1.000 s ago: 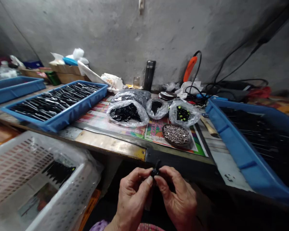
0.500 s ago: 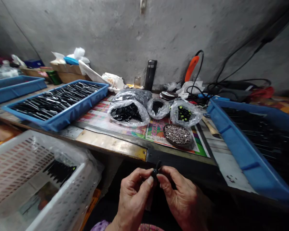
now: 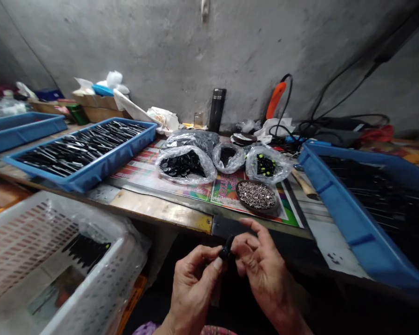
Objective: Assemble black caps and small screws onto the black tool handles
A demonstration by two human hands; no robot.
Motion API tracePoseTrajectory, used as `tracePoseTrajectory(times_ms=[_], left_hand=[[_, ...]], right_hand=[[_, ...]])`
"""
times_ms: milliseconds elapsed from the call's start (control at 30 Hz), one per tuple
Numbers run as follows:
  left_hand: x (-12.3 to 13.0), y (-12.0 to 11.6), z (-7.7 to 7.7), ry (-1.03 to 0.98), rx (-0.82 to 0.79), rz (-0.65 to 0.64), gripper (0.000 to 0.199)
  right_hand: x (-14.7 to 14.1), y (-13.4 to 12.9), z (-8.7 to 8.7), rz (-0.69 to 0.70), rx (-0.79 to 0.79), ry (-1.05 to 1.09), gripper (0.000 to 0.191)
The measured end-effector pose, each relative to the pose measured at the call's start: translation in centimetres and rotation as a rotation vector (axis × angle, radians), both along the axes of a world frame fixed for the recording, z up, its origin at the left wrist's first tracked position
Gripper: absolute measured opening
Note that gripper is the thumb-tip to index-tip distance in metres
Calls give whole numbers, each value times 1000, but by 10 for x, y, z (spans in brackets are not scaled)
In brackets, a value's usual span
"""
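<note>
Thumb and finger of the left hand (image 3: 195,286) pinch a small black part (image 3: 225,252) just in front of the worktop (image 3: 181,215). The right hand (image 3: 267,267) has changed since half a second ago: its index finger now lifts outward while the other fingers curl half shut beside the part; whether they grip it cannot be told. The left hand seems to steady the part. Ahead, a dark dish (image 3: 261,211) of silver pieces sits near the front edge; a white basket (image 3: 116,249) and blue tray (image 3: 349,223) bound the sideways room, left and right
</note>
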State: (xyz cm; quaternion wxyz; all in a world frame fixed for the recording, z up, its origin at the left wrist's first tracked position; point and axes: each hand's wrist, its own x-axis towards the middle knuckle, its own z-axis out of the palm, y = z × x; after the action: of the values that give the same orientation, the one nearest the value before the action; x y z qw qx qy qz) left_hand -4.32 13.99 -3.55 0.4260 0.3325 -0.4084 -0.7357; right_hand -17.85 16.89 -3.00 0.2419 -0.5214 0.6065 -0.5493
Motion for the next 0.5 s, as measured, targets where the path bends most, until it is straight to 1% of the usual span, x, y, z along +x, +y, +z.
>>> tracePoseTrajectory(times_ms=[133,267,433,500], left_hand=[[0,-1,-1,-8,0,7,30],[-1,-2,0,-21,3,-5,30],[-1,-2,-3,-24,-17,3,30],[-1,-2,-3,-27,-25,14,29]], right_hand=[[1,4,-3,71,40,51,54],[-1,2,-2,13,0,18,46],[1,2,0,76,13,108,50],[1,2,1,53,6,105,48]])
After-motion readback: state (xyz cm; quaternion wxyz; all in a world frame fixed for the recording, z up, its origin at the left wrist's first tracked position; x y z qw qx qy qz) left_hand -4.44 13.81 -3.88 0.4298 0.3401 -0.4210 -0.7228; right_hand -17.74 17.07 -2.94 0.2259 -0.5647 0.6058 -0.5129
